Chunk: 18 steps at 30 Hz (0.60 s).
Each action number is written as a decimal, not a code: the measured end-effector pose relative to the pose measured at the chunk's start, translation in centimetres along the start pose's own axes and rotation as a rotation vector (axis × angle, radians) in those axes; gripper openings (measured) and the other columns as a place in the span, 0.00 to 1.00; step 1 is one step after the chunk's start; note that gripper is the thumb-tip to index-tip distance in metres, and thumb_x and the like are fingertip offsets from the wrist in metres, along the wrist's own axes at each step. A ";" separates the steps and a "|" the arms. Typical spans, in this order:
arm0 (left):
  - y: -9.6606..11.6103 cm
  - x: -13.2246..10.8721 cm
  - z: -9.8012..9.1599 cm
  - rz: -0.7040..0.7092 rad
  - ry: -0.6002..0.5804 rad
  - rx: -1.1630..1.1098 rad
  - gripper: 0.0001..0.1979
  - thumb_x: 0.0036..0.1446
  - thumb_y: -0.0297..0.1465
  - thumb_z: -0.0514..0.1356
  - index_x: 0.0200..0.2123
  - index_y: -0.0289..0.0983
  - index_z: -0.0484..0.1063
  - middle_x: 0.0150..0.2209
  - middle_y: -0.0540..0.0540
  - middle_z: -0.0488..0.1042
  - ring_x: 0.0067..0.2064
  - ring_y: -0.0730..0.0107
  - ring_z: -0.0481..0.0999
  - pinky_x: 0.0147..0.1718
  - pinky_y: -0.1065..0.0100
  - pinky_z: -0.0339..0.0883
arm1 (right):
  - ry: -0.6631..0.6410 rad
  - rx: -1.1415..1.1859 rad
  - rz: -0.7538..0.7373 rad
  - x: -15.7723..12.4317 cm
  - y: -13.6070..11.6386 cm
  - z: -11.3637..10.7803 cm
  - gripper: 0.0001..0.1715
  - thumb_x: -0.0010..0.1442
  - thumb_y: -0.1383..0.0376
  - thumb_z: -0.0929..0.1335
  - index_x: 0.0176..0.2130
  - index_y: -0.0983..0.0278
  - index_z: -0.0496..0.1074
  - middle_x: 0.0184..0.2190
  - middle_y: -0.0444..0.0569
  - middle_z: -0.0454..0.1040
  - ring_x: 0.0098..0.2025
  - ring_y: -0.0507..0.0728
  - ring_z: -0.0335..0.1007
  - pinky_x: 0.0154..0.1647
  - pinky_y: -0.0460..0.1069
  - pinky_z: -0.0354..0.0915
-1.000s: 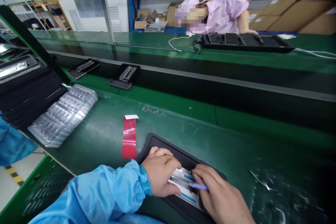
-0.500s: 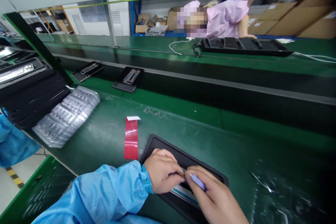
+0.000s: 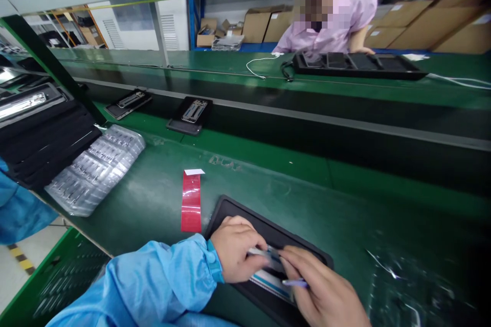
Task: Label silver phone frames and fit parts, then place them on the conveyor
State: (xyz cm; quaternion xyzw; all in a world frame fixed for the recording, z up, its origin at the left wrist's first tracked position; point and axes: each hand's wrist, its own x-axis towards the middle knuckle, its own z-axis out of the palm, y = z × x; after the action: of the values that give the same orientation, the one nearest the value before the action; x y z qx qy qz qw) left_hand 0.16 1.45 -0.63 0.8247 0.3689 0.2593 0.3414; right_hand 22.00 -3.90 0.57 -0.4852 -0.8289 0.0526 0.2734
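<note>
A black tray (image 3: 230, 207) lies on the green bench, with an opened phone body (image 3: 270, 283) in it, partly covered by my hands. My left hand (image 3: 238, 250), in a blue sleeve, rests over the tray's left side, thumb and fingers closed at a small pale strip whose kind I cannot make out. Just to the right, my right hand (image 3: 324, 286) grips a slim lavender tool (image 3: 295, 283) across its fingers. Its fingertips are over the phone body, close to my left fingertips. Motion blurs the spot between the two hands.
A red film strip (image 3: 191, 203) lies left of the tray. Clear blister trays are at left (image 3: 97, 168) and lower right (image 3: 414, 291). Phone trays (image 3: 190, 116) stand on the conveyor (image 3: 268, 122). Across it, a person in pink (image 3: 326, 20) leans by a black tray (image 3: 360, 69).
My right fingertips have moved slightly right, away from my left hand, and the lavender tool has tilted flatter. A pale strip now shows at my left fingers. The person opposite has straightened up.
</note>
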 end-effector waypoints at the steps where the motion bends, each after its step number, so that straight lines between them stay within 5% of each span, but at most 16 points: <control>1: 0.0 0.0 0.0 -0.002 -0.012 0.024 0.12 0.55 0.38 0.65 0.41 0.40 0.74 0.39 0.47 0.79 0.50 0.61 0.73 0.52 0.60 0.63 | -0.019 -0.061 -0.034 -0.3 0.6 -0.1 0.13 0.64 0.65 0.64 0.45 0.60 0.76 0.44 0.49 0.80 0.45 0.56 0.78 0.45 0.48 0.72; 7: 0.4 -0.1 -0.2 -0.010 -0.082 0.120 0.14 0.56 0.38 0.63 0.44 0.40 0.72 0.42 0.45 0.78 0.52 0.57 0.71 0.51 0.57 0.62 | -0.076 -0.290 -0.131 -0.7 2.8 0.0 0.17 0.64 0.67 0.61 0.44 0.59 0.77 0.43 0.46 0.81 0.41 0.54 0.78 0.42 0.48 0.72; 18: 0.8 -0.1 -0.4 0.008 -0.134 0.162 0.14 0.55 0.37 0.62 0.44 0.39 0.70 0.42 0.44 0.77 0.52 0.57 0.70 0.50 0.56 0.60 | -0.104 -0.310 -0.093 0.0 1.5 0.8 0.19 0.62 0.71 0.60 0.42 0.60 0.78 0.43 0.47 0.81 0.41 0.55 0.78 0.42 0.50 0.71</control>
State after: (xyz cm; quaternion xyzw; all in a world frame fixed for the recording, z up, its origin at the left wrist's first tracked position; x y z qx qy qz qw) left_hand 0.16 1.19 0.22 0.8665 0.3616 0.1745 0.2965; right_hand 22.77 -2.94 -0.63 -0.4794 -0.8616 -0.0637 0.1540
